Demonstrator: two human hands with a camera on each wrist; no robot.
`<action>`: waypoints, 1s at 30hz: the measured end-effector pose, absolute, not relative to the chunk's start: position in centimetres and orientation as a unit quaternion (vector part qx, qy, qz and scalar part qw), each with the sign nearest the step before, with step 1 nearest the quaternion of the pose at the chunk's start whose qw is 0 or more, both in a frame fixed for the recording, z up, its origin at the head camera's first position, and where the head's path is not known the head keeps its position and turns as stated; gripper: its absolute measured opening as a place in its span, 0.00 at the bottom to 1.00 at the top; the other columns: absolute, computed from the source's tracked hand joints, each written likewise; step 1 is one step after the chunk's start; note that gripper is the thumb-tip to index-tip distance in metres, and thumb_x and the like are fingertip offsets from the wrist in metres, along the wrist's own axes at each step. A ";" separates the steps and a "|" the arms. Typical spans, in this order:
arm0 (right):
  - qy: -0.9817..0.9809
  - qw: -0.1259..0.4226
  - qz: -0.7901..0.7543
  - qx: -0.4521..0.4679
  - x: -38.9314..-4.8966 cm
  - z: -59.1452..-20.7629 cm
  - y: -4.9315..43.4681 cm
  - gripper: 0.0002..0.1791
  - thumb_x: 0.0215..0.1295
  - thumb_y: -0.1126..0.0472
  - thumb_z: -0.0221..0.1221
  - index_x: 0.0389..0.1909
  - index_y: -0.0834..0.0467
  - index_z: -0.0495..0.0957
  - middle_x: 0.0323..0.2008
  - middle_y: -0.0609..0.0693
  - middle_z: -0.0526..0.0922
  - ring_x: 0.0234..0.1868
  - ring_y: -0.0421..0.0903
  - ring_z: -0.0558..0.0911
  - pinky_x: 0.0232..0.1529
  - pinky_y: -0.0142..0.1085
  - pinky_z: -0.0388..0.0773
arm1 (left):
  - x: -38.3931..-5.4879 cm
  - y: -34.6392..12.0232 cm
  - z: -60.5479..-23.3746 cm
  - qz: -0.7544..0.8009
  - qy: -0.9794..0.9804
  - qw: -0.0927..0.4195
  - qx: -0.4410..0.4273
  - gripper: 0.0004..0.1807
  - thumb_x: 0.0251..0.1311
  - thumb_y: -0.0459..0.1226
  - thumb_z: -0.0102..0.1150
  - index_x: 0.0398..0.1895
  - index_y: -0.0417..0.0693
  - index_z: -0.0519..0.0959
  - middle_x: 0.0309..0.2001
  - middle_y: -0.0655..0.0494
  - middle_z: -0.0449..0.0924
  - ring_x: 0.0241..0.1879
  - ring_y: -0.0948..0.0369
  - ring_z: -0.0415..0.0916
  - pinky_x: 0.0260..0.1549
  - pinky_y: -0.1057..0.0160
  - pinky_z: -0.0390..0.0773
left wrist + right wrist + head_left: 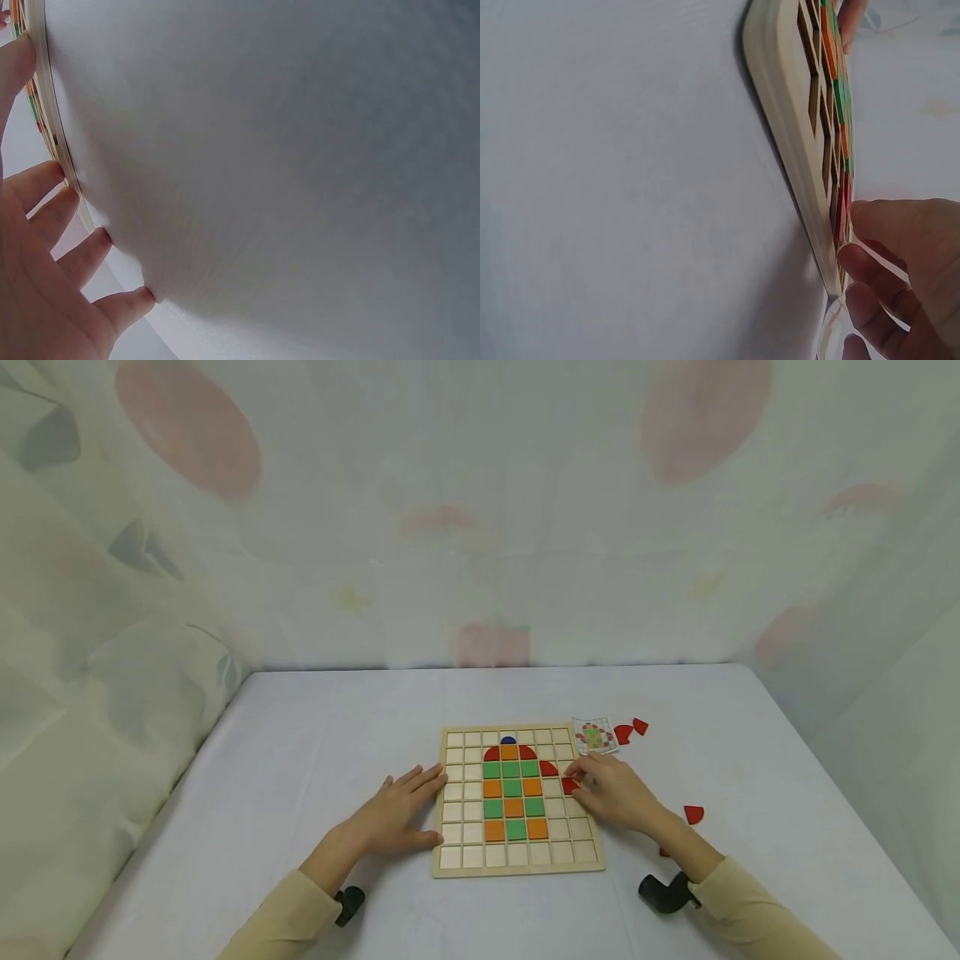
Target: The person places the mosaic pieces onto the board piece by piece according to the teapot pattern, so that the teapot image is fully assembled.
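A square wooden grid board (519, 870) lies on the table, with green and orange square tiles (513, 808) set in its middle columns. Red curved pieces and a blue piece (508, 740) sit around the top of the tiles. My left hand (397, 814) spreads along the board's left edge, its fingertips and thumb touching the frame. At the right side of the board, my right hand (615, 789) pinches a red piece (570, 786) between thumb and forefinger, low over the cells. Another red piece (548, 768) lies just up and left of it.
A small pattern card (596, 736) lies by the board's upper right corner, beside red pieces (623, 734). One more red piece (693, 814) lies right of my right forearm; another is partly hidden under it. Patterned cloth walls (480, 527) stand behind the white table.
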State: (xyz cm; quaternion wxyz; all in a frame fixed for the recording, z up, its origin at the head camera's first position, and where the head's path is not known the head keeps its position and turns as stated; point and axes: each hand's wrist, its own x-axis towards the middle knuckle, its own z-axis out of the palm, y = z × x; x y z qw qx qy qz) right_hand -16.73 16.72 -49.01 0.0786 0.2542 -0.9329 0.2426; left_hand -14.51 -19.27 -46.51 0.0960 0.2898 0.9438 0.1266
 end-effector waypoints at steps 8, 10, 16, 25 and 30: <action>-0.933 0.064 0.255 0.247 -16.0 -48.4 19.3 0.15 0.52 0.63 0.65 0.42 0.52 0.78 0.39 0.42 0.80 0.37 0.39 0.74 0.38 0.33 0.76 | -14.4 -19.2 -46.4 0.127 0.944 0.094 0.289 0.45 0.51 0.54 0.62 0.70 0.46 0.57 0.71 0.51 0.51 0.68 0.44 0.50 0.56 0.31 0.53; -0.932 0.067 0.255 0.249 -15.7 -48.1 20.1 0.15 0.52 0.64 0.65 0.42 0.53 0.78 0.39 0.43 0.80 0.37 0.40 0.75 0.38 0.34 0.77 | -14.4 -19.2 -46.4 0.125 0.944 0.094 0.289 0.45 0.51 0.54 0.62 0.70 0.46 0.57 0.71 0.51 0.51 0.68 0.44 0.50 0.56 0.31 0.53; -0.934 0.077 0.260 0.235 -14.5 -47.8 22.1 0.16 0.51 0.66 0.66 0.42 0.54 0.78 0.37 0.44 0.80 0.37 0.42 0.75 0.38 0.36 0.78 | -14.5 -19.3 -46.4 0.124 0.944 0.093 0.290 0.45 0.51 0.54 0.62 0.70 0.46 0.57 0.71 0.50 0.51 0.69 0.44 0.49 0.57 0.31 0.53; -0.947 0.061 0.248 0.193 -12.2 -48.0 24.1 0.16 0.49 0.64 0.67 0.41 0.52 0.78 0.36 0.41 0.79 0.36 0.40 0.74 0.35 0.31 0.76 | -14.4 -19.3 -46.2 0.128 0.944 0.094 0.290 0.45 0.51 0.54 0.62 0.70 0.46 0.57 0.71 0.50 0.51 0.69 0.44 0.49 0.56 0.31 0.52; -0.954 0.049 0.239 0.175 -10.7 -48.3 24.8 0.17 0.47 0.62 0.68 0.40 0.50 0.78 0.36 0.38 0.78 0.36 0.38 0.72 0.35 0.31 0.75 | -14.4 -19.3 -46.2 0.131 0.943 0.095 0.290 0.45 0.51 0.54 0.62 0.69 0.46 0.57 0.71 0.50 0.51 0.69 0.44 0.49 0.56 0.31 0.52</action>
